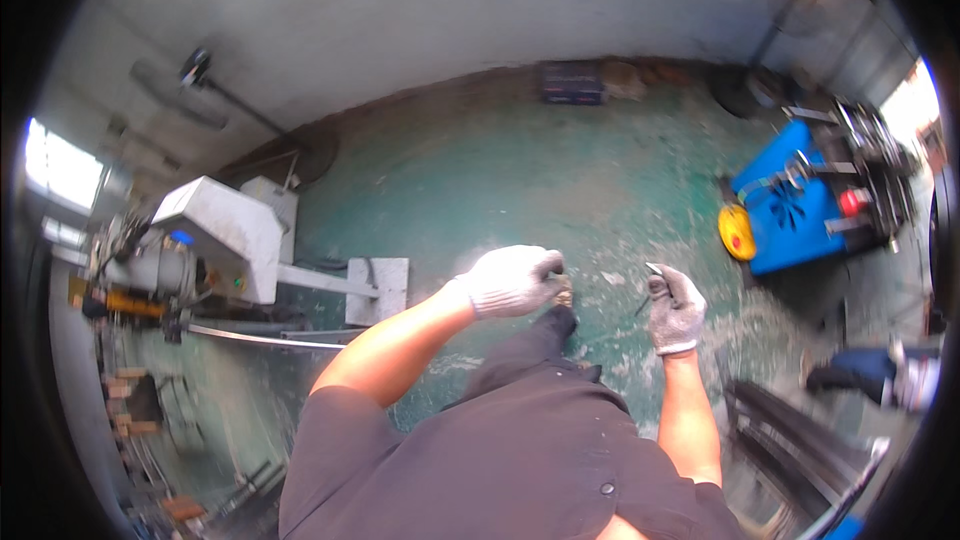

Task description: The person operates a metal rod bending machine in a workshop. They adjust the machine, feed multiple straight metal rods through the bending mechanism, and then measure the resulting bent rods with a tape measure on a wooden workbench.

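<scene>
My left hand [515, 281], in a white knitted work glove, is out in front of my body with its fingers curled in. Whatever it may hold is hidden. My right hand [678, 312], in a glove with greyish, soiled fingers, is raised a little to the right, apart from the left. Its thumb and fingers pinch a small thin piece [654, 268] with a pale tip; motion blur hides its kind. Under my left hand a shoe and a dark trouser leg [535, 340] show.
A grey-white machine [225, 235] with an arm and base plate stands left. On the right is a blue machine [785, 205] with a yellow round part. A dark box [572, 83] lies by the wall. Stand fans flank the worn green floor [450, 180]. Dark long profiles [800, 440] lie lower right.
</scene>
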`<state>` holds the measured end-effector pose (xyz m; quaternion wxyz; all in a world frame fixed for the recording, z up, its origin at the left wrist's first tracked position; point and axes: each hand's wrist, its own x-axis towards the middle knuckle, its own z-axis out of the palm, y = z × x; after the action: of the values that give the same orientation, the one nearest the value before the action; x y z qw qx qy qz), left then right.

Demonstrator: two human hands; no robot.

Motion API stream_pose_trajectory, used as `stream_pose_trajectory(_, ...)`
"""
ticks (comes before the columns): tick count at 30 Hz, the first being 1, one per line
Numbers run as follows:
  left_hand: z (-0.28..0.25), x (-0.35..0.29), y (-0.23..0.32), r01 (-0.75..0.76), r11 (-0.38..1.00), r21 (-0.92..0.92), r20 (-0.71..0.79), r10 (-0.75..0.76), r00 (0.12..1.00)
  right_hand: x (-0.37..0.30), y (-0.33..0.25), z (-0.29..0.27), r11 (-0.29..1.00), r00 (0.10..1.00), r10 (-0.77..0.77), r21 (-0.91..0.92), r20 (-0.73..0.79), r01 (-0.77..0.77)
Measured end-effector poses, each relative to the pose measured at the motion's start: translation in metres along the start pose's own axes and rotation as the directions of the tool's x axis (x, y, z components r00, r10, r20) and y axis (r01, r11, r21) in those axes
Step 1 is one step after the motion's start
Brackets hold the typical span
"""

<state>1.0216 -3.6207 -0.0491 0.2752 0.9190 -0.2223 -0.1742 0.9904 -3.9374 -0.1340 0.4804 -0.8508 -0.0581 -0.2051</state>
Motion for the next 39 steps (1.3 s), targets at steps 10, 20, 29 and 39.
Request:
stream_pose_trajectory(10,-0.055,0.086,-0.125,0.273,0.911,-0.308,-0.252,-0.355,0.900,0.182,0.163,0.058,0.983,0.961,0.176,-0.082,0.215,-0.162)
stream_pose_trajectory(20,-0.145,0.112,-0.238,0.426,0.719,-0.549,-0.422,-0.678,0.601,0.354,0.253,0.210,0.942,0.855,0.304,-0.268,0.419,-0.203)
stream_pose_trajectory(29,-0.277,0.121,-0.335,0.445,0.620,-0.646,-0.613,-0.769,0.181,0.503,0.144,0.507,0.995,0.584,0.101,-0.094,0.806,-0.042)
stream_pose_trajectory(39,-0.365,-0.003,-0.497,0.223,0.504,-0.835,-0.542,-0.677,-0.499,0.523,-0.135,0.833,0.844,0.178,-0.509,0.447,0.842,0.298)
